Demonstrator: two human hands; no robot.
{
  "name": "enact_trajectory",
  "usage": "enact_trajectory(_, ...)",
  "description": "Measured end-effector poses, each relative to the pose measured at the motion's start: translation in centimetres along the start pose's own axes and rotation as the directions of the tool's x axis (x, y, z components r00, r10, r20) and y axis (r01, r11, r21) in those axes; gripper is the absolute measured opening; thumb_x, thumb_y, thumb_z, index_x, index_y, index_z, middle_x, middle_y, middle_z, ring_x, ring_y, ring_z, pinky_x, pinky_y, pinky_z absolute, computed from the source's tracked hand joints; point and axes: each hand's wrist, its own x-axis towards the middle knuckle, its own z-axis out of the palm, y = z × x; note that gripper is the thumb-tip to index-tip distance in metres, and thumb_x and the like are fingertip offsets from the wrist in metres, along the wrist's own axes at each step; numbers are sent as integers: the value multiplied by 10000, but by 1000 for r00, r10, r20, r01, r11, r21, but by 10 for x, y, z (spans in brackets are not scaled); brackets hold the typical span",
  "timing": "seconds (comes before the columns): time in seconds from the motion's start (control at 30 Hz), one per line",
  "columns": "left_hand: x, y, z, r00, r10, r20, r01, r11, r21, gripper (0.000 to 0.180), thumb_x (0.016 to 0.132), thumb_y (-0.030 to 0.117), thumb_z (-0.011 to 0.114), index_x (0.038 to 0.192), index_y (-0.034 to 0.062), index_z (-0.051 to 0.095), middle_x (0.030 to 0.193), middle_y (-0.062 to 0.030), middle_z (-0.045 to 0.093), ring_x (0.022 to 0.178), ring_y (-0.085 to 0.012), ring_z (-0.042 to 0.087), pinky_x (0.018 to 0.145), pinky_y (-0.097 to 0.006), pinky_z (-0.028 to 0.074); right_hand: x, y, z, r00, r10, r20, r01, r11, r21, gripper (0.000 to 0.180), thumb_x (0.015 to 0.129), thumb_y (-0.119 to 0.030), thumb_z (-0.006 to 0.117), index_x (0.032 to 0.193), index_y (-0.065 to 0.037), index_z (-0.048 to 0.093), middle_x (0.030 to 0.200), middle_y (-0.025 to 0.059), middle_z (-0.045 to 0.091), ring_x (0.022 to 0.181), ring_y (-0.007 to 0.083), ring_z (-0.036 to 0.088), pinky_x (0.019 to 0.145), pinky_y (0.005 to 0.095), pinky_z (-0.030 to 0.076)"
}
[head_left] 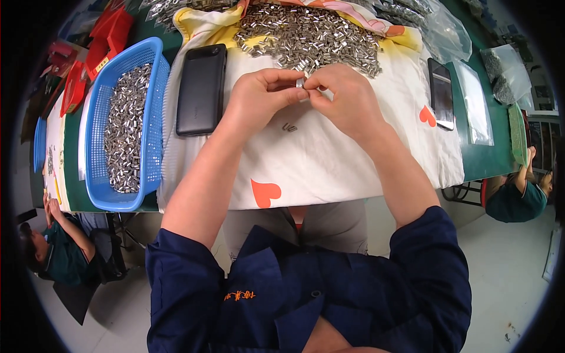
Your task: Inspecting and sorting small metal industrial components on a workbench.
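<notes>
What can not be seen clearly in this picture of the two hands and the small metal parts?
- Head view: the metal part between both hands is mostly covered by the fingers; its shape is unclear.
- The pile is cut off by the top edge.
- The two loose parts on the cloth are too small to tell their form.
- The basket parts are too small to tell apart.

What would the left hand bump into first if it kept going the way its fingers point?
The left hand points right, toward the right hand. Both already pinch the same small metal piece, so it would likely press straight into the right hand's fingers.
</notes>
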Motion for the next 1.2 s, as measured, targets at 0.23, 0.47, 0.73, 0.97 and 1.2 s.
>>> enact_trajectory(0.23,1,-1,-3,998,-26,56,32,994,-106,288,750,37,637,1024,-20,574,864,-67,633,783,-96,587,714,-198,461,5,9,-12,936,267,232,-339,861,380,124,711,-93,606,823,-44,626,733,72,626,658,172,599,612,264,467)
enact_trajectory(0.47,1,0,-2,994,-41,101,49,996,-74,279,753,40,636,1017,-23,576,874,-55,628,786,-89,582,713,-198,460,6,22,-24,882,427,200,-449,890,78,113,728,-119,592,788,-26,613,725,80,612,651,189,580,621,280,453)
enact_trajectory(0.73,1,1,0,995,-38,97,47,995,-90,273,756,28,626,1019,-23,574,896,-58,625,790,-89,581,720,-201,464,-2,19,-1,982,157,109,-124,956,-264,78,698,-105,556,696,-60,619,673,103,587,686,262,566,659,379,451)
enact_trajectory(0.97,1,2,0,996,-39,85,47,995,-91,266,756,31,625,1016,-11,581,902,-52,623,794,-85,578,715,-196,463,-3,20,3,989,112,92,-84,959,-270,68,691,-69,538,651,-57,592,691,91,591,711,260,559,671,361,447)
enact_trajectory(1.2,1,3,0,995,-53,83,59,995,-77,258,756,32,626,1008,-6,585,902,-50,623,791,-80,577,713,-194,463,-2,24,-3,983,126,131,-102,979,-177,86,701,-88,537,731,-49,609,706,94,602,705,278,560,667,363,449)
